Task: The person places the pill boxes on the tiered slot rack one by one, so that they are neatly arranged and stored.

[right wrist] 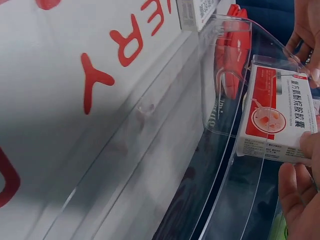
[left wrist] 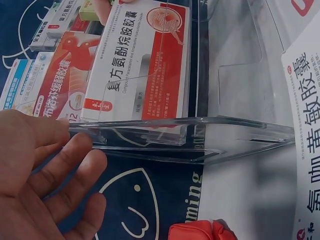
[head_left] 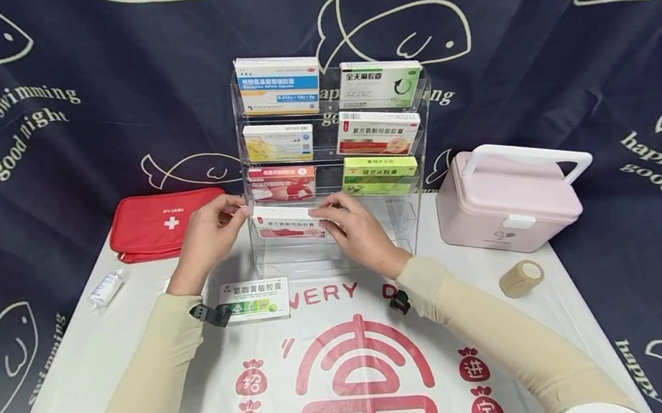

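Seven medicine boxes (head_left: 288,222) fill rack (head_left: 418,153); one box (head_left: 254,299) lies on table.

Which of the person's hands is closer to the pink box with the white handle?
The right. The right hand is at the rack's bottom shelf, just left of the pink box; the left hand is farther left, by the red pouch.

A red first-aid pouch (head_left: 165,223) lies at ten o'clock on the counter (head_left: 77,379), with a small clear packet (head_left: 106,290) just below it toward nine. A pink lidded case (head_left: 506,201) with a white handle stands at two o'clock, and a tan bandage roll (head_left: 520,278) sits near it at three. A dark blue fish-print cloth (head_left: 534,33) hangs behind.
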The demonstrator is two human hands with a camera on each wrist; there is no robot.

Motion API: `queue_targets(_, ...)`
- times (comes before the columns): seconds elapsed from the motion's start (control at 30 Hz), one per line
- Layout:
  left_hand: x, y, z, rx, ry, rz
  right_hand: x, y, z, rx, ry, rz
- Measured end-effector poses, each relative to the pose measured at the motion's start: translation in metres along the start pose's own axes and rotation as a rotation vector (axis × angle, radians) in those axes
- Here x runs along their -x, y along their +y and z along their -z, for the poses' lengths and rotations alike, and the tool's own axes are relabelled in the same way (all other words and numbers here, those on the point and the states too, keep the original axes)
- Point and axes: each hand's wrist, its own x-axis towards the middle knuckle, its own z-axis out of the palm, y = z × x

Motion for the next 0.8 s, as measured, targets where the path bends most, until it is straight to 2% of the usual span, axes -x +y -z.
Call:
queue_targets(0.2,0.0,-0.002,0.0,0.014,-0.012,0.011,-0.004,0.002,-0.002,0.005,0.036,-0.003)
queue_targets(0.5,-0.001,-0.004,0.002,0.037,-0.038,0.02,-0.005,-0.003,-0.008,0.076,0.108,-0.048)
queue_targets(0.67,0.0,-0.002,0.002,0.042,-0.045,0.029,0.0,-0.008,-0.011,0.066,0.166,-0.083)
queue_targets(0.8,0.0,-0.001,0.002,0.045,-0.049,0.035,0.006,-0.013,-0.014,0.029,0.209,-0.054)
